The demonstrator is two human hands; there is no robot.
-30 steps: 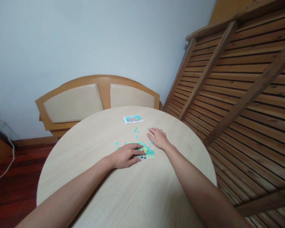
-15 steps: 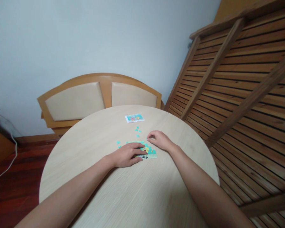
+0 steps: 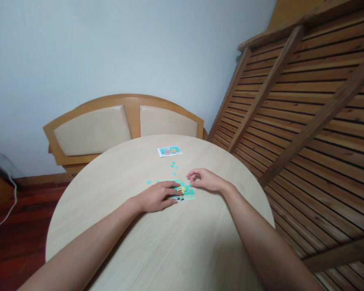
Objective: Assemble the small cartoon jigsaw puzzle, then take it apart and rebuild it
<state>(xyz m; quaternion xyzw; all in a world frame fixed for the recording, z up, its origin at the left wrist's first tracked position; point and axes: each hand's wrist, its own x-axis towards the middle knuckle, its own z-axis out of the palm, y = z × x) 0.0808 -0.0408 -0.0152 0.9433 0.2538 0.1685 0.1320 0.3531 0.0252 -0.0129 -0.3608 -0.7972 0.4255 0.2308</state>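
Observation:
A partly assembled jigsaw puzzle [image 3: 188,196] with a yellow cartoon figure on a turquoise ground lies flat on the round table. My left hand [image 3: 157,197] rests across its left part, fingers stretched out and palm down, hiding much of the picture. At the puzzle's upper right edge, my right hand [image 3: 204,180] has its thumb and fingers curled around a small turquoise puzzle piece [image 3: 189,184], which is mostly hidden. Loose turquoise puzzle pieces [image 3: 174,173] lie beyond the puzzle, and another loose piece [image 3: 148,182] is to its left.
A picture card [image 3: 170,151] with cartoon figures lies toward the far side of the pale wooden table [image 3: 157,246]. Behind the table stands a padded headboard [image 3: 94,129]. A slatted wooden frame [image 3: 291,121] leans along the right. A white cable [image 3: 15,198] hangs at the left.
My right hand has moved slightly right and nearer along the puzzle's upper right edge, with its fingers a little looser. My left hand stays on the puzzle. The whole view has shifted slightly.

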